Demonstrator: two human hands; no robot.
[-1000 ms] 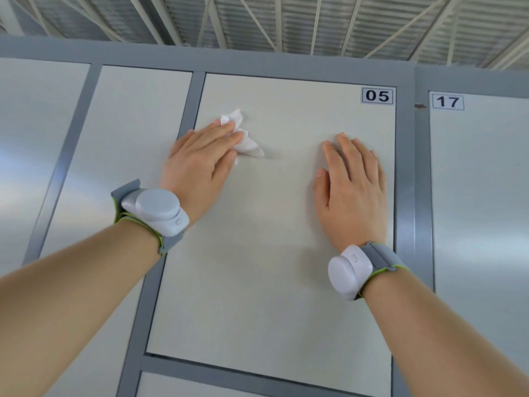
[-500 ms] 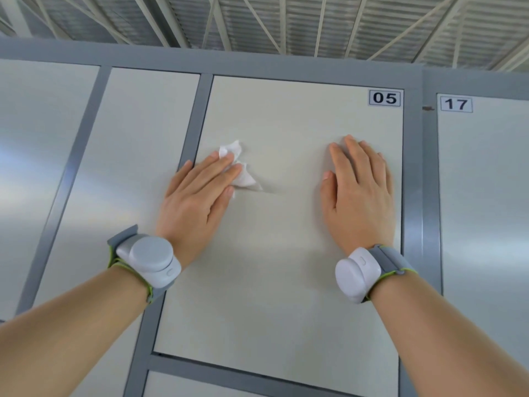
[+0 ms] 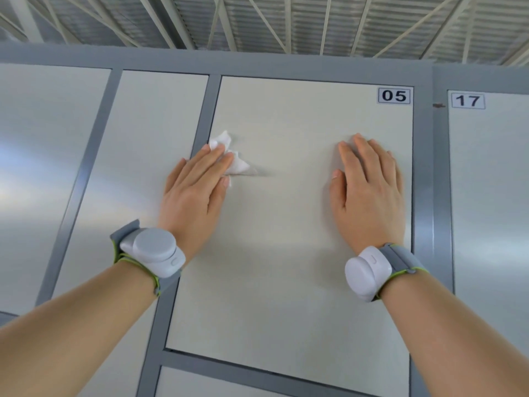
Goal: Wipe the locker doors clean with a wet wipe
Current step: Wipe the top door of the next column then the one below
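Pressing the wet wipe beneath the left grip, corners poking past fingertips

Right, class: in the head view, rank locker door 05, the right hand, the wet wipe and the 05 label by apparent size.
1. locker door 05
2. right hand
3. wet wipe and 05 label: near alike; the wipe is partly hidden under the left hand, so unranked.

Both hands, left and right, lie flat, fingers straight.
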